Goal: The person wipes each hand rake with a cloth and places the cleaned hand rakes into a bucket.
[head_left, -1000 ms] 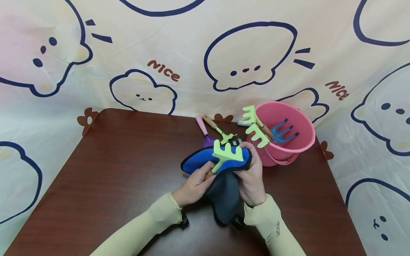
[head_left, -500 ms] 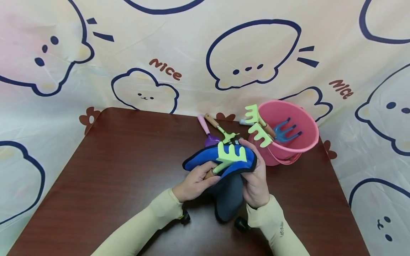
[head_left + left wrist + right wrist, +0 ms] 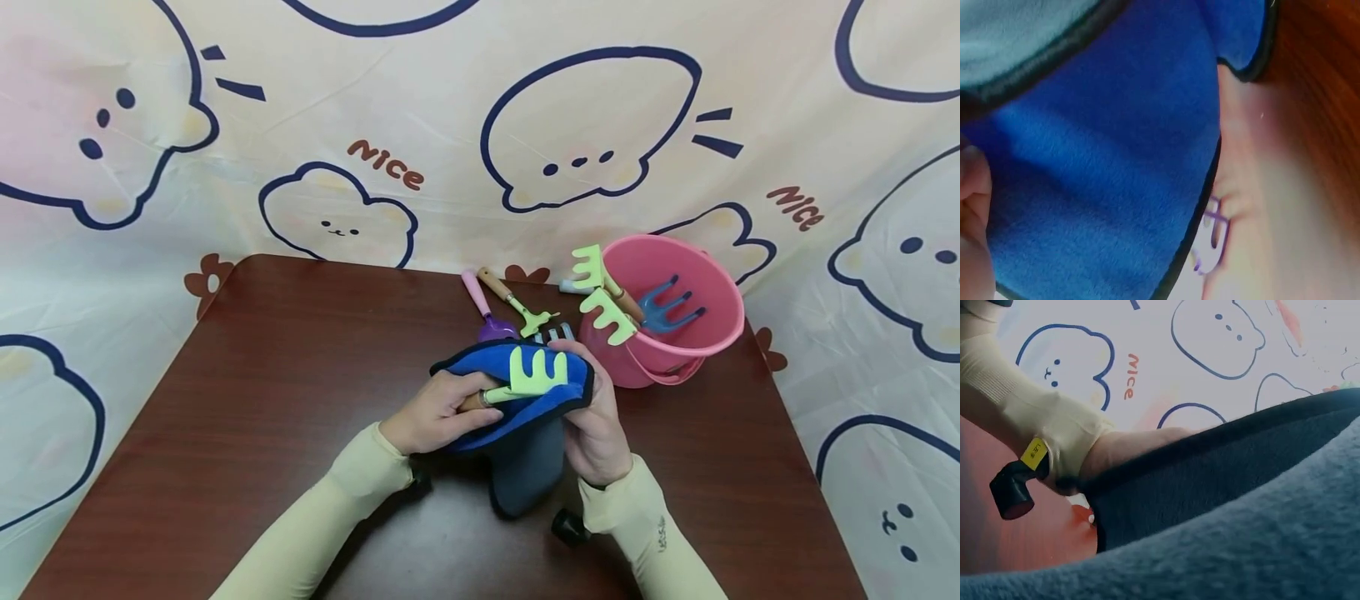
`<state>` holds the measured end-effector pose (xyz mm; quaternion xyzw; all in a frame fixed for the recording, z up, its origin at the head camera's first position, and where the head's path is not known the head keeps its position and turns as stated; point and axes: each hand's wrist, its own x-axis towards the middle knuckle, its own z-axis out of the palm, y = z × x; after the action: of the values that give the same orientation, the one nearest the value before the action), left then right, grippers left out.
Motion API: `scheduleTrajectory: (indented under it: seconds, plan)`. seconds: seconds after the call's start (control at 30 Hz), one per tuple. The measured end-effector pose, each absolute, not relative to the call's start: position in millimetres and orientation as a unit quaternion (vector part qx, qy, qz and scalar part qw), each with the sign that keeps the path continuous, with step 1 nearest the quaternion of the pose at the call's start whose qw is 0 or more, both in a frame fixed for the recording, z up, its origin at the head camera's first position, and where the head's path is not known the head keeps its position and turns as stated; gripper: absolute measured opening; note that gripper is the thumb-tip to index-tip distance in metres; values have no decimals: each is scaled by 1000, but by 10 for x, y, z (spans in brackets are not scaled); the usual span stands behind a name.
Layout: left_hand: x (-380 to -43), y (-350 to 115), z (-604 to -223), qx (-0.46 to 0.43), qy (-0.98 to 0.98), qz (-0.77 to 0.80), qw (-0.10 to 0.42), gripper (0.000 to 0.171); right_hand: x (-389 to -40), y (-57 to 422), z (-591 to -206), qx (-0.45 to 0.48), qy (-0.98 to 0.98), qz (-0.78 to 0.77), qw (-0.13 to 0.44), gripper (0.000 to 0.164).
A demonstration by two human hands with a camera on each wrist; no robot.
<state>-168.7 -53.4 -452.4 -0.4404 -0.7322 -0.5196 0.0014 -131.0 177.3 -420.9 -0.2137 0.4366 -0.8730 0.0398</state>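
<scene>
Between the two hands a limp cloth piece (image 3: 476, 360) with a blue inside, dark grey outside and black edging is held above the table; its exact kind is unclear. My left hand (image 3: 435, 410) grips the wooden handle of a small light-green rake (image 3: 536, 379), whose tines point up over the blue side. My right hand (image 3: 600, 429) holds the cloth's right edge, thumb on top, other fingers mostly hidden behind it. In the left wrist view the blue fabric (image 3: 1110, 162) fills most of the picture. Dark grey fabric (image 3: 1222, 556) covers the lower right wrist view.
A pink bucket (image 3: 720, 287) at the back right holds two light-green rakes (image 3: 611, 317) and a blue fork (image 3: 660, 315). Behind the cloth on the brown table (image 3: 300, 350) lie a purple shovel (image 3: 495, 327), a green tool with a wooden handle (image 3: 532, 321) and a partly hidden grey fork (image 3: 557, 333).
My left hand has shifted left with the rake, whose handle now lies more level. The cloth's left side has spread lower under that hand. My right hand keeps its hold.
</scene>
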Motion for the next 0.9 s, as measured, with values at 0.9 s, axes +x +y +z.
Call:
scheduleTrajectory:
  seconds: [0.9]
  plan:
    - [-1842,-734,-4577,-431,-669,-583,-165,15,-1267,1599,-4134,-13,502,-864,42,17]
